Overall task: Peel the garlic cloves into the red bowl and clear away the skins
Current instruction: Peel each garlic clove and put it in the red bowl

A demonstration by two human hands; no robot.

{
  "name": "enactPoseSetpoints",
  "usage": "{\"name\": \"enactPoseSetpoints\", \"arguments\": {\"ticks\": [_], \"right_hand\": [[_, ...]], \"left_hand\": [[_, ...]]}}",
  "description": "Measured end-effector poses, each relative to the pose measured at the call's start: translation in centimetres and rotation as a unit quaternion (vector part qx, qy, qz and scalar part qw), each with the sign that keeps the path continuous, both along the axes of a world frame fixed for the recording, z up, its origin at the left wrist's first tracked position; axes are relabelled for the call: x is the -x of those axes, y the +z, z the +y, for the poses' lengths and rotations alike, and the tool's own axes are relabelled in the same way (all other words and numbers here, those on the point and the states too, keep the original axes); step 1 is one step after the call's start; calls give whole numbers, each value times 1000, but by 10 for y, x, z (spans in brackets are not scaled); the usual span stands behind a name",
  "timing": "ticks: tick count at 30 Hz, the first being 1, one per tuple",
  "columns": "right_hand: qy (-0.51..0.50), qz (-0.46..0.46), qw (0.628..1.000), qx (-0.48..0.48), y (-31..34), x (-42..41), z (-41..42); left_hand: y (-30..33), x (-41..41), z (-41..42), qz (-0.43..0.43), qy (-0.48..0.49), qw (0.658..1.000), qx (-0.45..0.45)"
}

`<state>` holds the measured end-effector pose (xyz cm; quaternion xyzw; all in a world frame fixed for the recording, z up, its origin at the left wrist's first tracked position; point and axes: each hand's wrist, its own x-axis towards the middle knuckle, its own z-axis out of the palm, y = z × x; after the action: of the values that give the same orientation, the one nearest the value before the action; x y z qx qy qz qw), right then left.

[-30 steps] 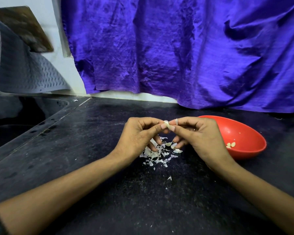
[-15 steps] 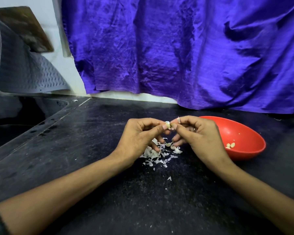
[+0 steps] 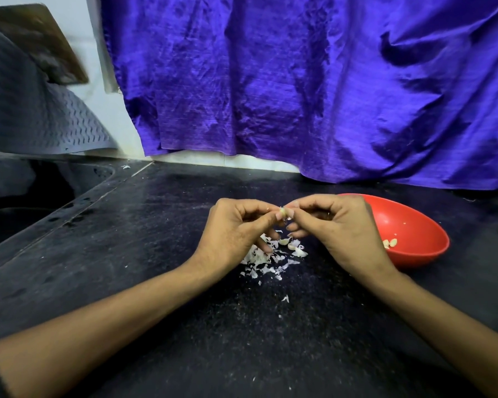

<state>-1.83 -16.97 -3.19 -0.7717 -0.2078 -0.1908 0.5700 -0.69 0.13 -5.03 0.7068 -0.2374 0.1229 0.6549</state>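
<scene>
Purple cloth (image 3: 299,81) hangs behind black counter (image 3: 156,254); grey mat (image 3: 41,124) left.

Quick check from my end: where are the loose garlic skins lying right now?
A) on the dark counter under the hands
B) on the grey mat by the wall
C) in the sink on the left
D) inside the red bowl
A: the pile of skins sits on the dark counter, below both hands, which pinch a garlic clove; the red bowl holds only a few peeled cloves.
</scene>
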Motion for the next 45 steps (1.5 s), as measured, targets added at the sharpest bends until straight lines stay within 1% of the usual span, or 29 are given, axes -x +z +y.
{"name": "enactPoseSetpoints", "arguments": {"ticks": [4, 8, 19, 26, 30, 32, 35, 38, 42, 45], "right_hand": [[8, 1, 1000, -2, 0, 0, 1], [21, 1, 1000, 1, 0, 0, 1], [-4, -50, 998, 37, -1, 1, 1], [-13, -35, 999, -7, 5, -4, -4], [9, -18, 999, -37, 13, -7, -10], [2, -20, 1000, 0, 13, -5, -11], [-26, -50, 994, 94, 14, -1, -9], [-9, -51, 992, 112, 16, 4, -8], [-59, -97, 978, 175, 16, 4, -8], [-44, -115, 975, 184, 16, 2, -10]], "left_hand": [[1, 0, -1, 8, -17, 1000, 18], [2, -1, 0, 13, -13, 1000, 24], [1, 2, -2, 17, -25, 999, 45], [6, 2, -1, 13, -31, 998, 57], [7, -4, 2, 20, 6, 997, 68], [7, -6, 5, 23, 23, 998, 62], [7, -8, 6, 25, 31, 998, 56], [6, -8, 6, 23, 33, 998, 50], [6, -8, 6, 18, 31, 998, 43], [5, -8, 6, 18, 31, 998, 42]]}}
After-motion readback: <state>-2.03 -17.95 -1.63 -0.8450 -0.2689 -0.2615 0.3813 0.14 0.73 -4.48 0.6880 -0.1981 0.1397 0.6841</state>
